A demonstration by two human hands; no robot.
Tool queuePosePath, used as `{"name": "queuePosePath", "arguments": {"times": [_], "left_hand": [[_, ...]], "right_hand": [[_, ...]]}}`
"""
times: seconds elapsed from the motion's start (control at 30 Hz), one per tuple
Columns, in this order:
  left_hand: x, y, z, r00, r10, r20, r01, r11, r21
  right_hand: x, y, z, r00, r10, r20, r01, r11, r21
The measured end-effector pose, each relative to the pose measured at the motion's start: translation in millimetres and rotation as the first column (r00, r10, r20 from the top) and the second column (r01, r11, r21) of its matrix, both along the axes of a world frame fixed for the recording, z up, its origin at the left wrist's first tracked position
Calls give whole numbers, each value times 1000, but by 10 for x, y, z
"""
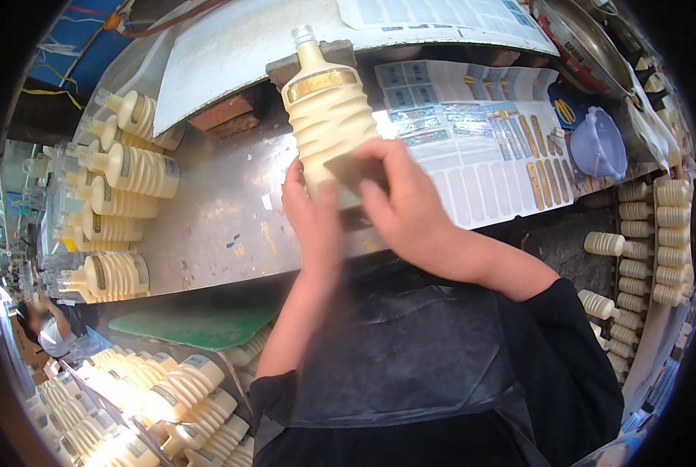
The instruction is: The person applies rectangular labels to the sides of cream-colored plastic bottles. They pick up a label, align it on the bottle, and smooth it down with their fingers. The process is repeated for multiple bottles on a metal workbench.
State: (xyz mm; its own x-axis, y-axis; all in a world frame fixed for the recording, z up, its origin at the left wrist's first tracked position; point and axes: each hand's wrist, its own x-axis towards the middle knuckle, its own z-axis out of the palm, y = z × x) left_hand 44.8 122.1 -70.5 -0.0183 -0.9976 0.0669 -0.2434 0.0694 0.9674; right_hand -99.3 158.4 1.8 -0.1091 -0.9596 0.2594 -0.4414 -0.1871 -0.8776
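The left hand (pixel 313 222), blurred, closes around the lower side of a cream bottle (pixel 328 117); the right hand (pixel 410 206) pinches a dark flat piece (pixel 343 169) against it. Just beyond the grip, a brown block (pixel 340 53) sits behind the neck. Rightward lie label sheets (pixel 488 187), then a lilac pail (pixel 599 148), contents unclear; more bottles (pixel 134 171) crowd well left.

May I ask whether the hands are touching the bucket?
No, the left hand and right hand are at the cream bottle, away from the bucket.

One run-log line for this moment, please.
Left hand: on cream ribbed bottle | right hand: dark piece at bottle | label sheet: right of bottle
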Motion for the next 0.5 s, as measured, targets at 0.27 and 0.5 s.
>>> {"name": "queuePosePath", "arguments": {"times": [0.27,0.5], "left_hand": [[5,32,-94,980,-37,-194,40,999,15],[98,30,-69,914,-101,-394,121,992,27]], "right_hand": [[-300,77,-598,964,-231,132,229,973,30],[-379,40,-540,940,-168,298,177,984,-1]]}}
